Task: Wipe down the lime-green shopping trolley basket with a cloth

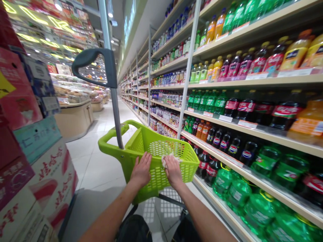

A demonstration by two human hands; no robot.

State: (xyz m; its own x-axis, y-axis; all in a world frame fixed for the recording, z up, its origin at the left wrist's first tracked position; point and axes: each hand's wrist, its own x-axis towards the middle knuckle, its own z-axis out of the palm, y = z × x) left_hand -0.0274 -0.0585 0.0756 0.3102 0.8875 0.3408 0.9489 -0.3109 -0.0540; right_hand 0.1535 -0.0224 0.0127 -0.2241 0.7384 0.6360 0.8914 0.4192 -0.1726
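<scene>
A lime-green shopping cart basket (158, 181) with perforated walls stands in front of me on a dark wheeled frame. A grey pole with a dark looped handle (109, 69) rises from its left end. My left hand (141, 171) lies against the near wall, with its fingers closed over the upper rim. Farther right on the same rim, my right hand (173, 169) presses a crumpled white cloth (165, 160) against the plastic. Part of the cloth is hidden under the fingers. No goods show inside the basket.
Shelves of bottled drinks (242, 107) run along the right side, with large green bottles (237, 193) at the bottom. Stacked cartons (50, 174) stand close on the left. A beige display counter (75, 117) lies beyond them, beside the white tiled aisle (103, 116).
</scene>
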